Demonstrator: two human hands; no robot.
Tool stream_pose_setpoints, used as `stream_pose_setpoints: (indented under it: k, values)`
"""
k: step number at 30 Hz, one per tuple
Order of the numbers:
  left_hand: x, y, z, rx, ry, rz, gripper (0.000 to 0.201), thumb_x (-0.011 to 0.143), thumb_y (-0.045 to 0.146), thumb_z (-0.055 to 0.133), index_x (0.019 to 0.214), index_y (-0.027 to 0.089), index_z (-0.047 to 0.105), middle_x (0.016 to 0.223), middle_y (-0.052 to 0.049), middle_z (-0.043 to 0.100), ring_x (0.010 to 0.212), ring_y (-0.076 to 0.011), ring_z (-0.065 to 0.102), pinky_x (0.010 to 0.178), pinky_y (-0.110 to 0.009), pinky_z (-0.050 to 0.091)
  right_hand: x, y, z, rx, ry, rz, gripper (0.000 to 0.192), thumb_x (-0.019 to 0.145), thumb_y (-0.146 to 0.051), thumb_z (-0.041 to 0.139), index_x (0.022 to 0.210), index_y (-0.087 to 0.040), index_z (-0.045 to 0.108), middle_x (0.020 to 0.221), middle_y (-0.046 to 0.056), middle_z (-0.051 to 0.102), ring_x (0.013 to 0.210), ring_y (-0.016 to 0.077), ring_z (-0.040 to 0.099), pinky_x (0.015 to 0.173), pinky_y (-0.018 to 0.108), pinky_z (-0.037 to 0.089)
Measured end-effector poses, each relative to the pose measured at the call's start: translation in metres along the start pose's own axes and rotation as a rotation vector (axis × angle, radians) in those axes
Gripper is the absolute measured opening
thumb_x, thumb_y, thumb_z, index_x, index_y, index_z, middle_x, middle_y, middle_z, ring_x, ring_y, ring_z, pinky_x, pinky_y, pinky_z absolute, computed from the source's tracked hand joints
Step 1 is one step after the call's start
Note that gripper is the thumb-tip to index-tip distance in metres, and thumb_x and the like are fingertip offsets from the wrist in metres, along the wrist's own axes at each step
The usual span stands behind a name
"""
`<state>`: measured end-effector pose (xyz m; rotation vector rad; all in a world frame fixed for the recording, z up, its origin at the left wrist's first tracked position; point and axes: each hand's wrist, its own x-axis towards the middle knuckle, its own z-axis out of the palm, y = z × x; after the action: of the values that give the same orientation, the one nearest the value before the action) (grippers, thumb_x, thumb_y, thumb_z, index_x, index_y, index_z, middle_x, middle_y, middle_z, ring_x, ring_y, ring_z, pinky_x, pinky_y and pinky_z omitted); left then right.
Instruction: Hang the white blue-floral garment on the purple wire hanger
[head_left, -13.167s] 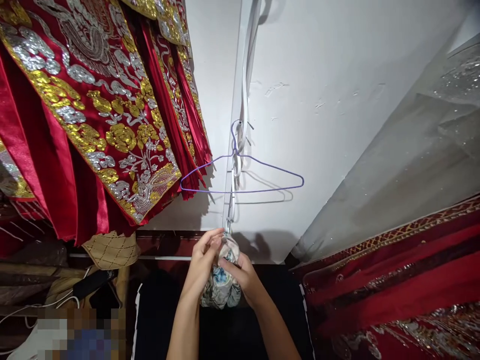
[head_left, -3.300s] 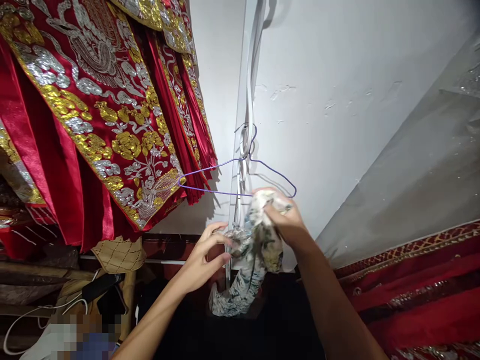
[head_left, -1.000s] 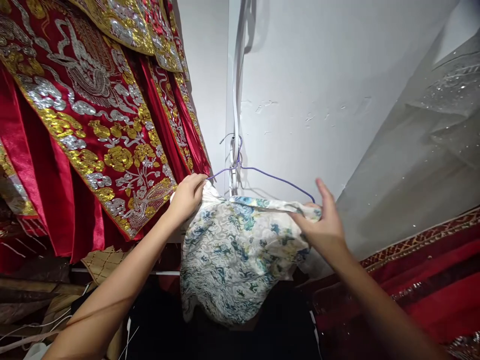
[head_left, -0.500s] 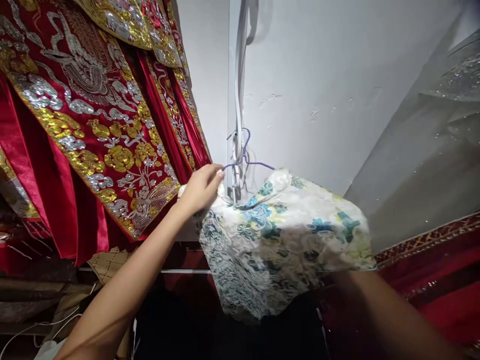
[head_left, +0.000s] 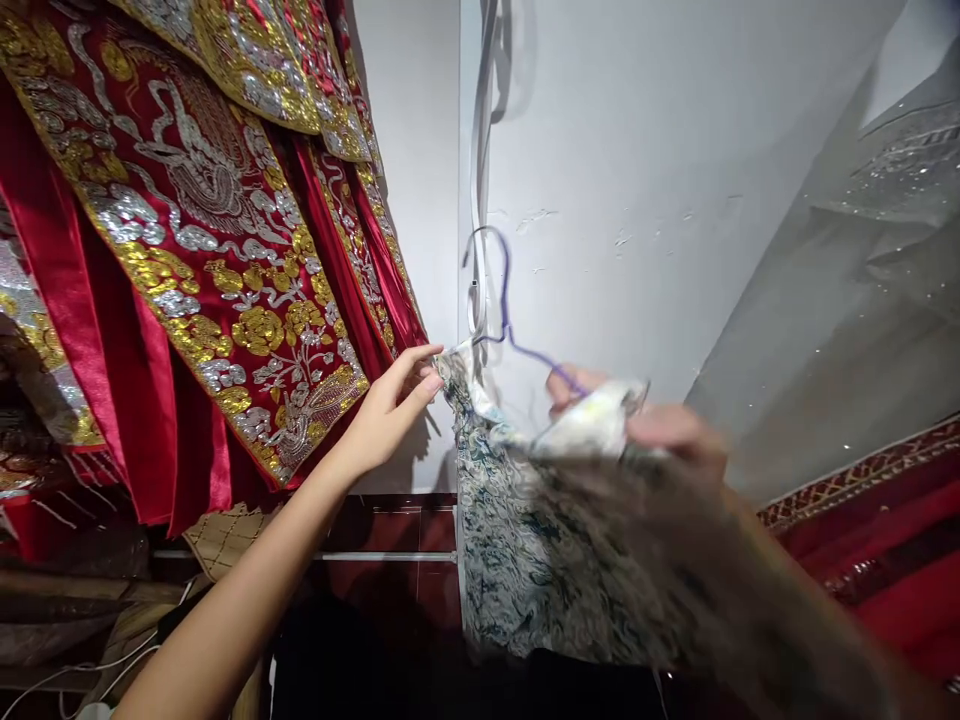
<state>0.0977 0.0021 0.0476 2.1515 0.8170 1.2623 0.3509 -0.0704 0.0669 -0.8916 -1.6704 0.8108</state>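
Left hand [head_left: 386,410] pinches the floral cloth [head_left: 517,560] at its left top corner, grip closed. Right hand [head_left: 660,430], blurred, clutches the other edge. I see the cloth draped over the purple hanger [head_left: 517,340], beside red embroidered robes [head_left: 210,250].

Right hand [head_left: 660,425] is motion-blurred; its hold on the floral garment [head_left: 525,540] is unclear. The garment's right part smears into the forearm. Purple wire hanger [head_left: 517,330] is mostly hidden under the cloth; only its hook and one arm show. Red embroidered robes [head_left: 195,250] are cut by the left and top edges.
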Motion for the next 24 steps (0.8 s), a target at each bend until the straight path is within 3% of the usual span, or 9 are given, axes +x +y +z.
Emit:
stream_pose_setpoints:
  k: [4,8,11,13,15,18,20,22,24]
  values:
    - [-0.016,0.045,0.006,-0.033,-0.276,-0.056,0.038,0.098,0.051,0.051,0.098,0.018,0.069,0.085,-0.004,0.066,0.082,-0.0188,0.061,0.076,-0.029,0.048,-0.021,0.007,0.035,-0.039,-0.484,0.02,0.02,0.085,-0.039,0.069,0.083,-0.019,0.071,0.07,0.0,0.066,0.06,0.0133,0.057,0.054,0.025,0.043]
    - [-0.038,0.056,0.012,0.025,-0.329,-0.14,0.051,0.101,0.047,0.046,0.061,0.017,0.057,0.067,-0.001,0.059,0.067,-0.0145,0.056,0.07,-0.028,0.044,-0.017,0.038,0.036,-0.393,-0.29,-0.317,0.019,0.092,-0.036,0.064,0.101,-0.023,0.073,0.085,0.003,0.071,0.078,0.0181,0.064,0.077,0.031,0.051]
    - [-0.05,0.052,0.01,-0.156,-0.313,-0.162,0.057,0.103,0.047,0.041,0.057,0.018,0.056,0.072,-0.005,0.067,0.072,-0.0161,0.062,0.075,-0.029,0.047,-0.008,0.066,0.018,-0.625,-0.159,-0.402,0.073,0.081,-0.052,0.074,0.143,-0.023,0.051,0.132,0.015,0.063,0.124,0.0332,0.057,0.104,0.05,0.046]
    - [-0.052,0.049,0.005,-0.293,-0.279,-0.207,0.06,0.103,0.049,0.039,0.055,0.018,0.056,0.076,-0.007,0.071,0.074,-0.0176,0.065,0.076,-0.031,0.049,-0.009,0.078,0.01,-0.756,-0.199,-0.444,0.116,0.066,-0.066,0.08,0.158,-0.022,0.027,0.152,0.02,0.044,0.143,0.0422,0.038,0.116,0.063,0.029]
    - [-0.05,0.045,0.0,-0.391,-0.235,-0.255,0.063,0.103,0.052,0.038,0.052,0.019,0.054,0.076,-0.008,0.072,0.071,-0.0178,0.065,0.074,-0.032,0.051,-0.014,0.082,0.01,-0.825,-0.234,-0.538,0.132,0.061,-0.072,0.08,0.162,-0.024,0.01,0.16,0.02,0.034,0.149,0.0453,0.027,0.12,0.069,0.013]
    - [-0.038,0.035,-0.006,-0.487,-0.18,-0.304,0.066,0.101,0.056,0.037,0.047,0.02,0.05,0.071,-0.008,0.07,0.064,-0.0165,0.062,0.068,-0.032,0.051,-0.021,0.076,0.017,-0.88,-0.236,-0.617,0.125,0.071,-0.069,0.074,0.162,-0.028,-0.001,0.165,0.018,0.024,0.152,0.0454,0.018,0.119,0.073,0.002]
    - [-0.029,0.025,-0.008,-0.535,-0.166,-0.343,0.068,0.099,0.06,0.04,0.044,0.021,0.044,0.067,-0.008,0.067,0.06,-0.0157,0.06,0.064,-0.032,0.052,-0.018,0.067,0.021,-0.923,-0.224,-0.576,0.114,0.078,-0.066,0.07,0.163,-0.028,0.004,0.163,0.017,0.03,0.15,0.0451,0.022,0.119,0.073,-0.002]
    - [-0.022,0.015,-0.011,-0.542,-0.174,-0.386,0.067,0.097,0.064,0.04,0.046,0.021,0.044,0.067,-0.009,0.067,0.06,-0.0171,0.062,0.064,-0.034,0.054,-0.007,0.059,0.02,-0.948,-0.192,-0.513,0.098,0.081,-0.064,0.068,0.16,-0.03,0.022,0.15,0.015,0.049,0.14,0.0417,0.04,0.12,0.069,0.004]
    - [-0.017,0.003,-0.015,-0.486,-0.154,-0.384,0.065,0.096,0.068,0.036,0.057,0.021,0.057,0.073,-0.012,0.07,0.07,-0.0221,0.069,0.07,-0.039,0.058,0.009,0.051,0.015,-0.971,-0.13,-0.476,0.078,0.082,-0.061,0.067,0.15,-0.031,0.043,0.129,0.011,0.062,0.122,0.0358,0.054,0.116,0.062,0.023]
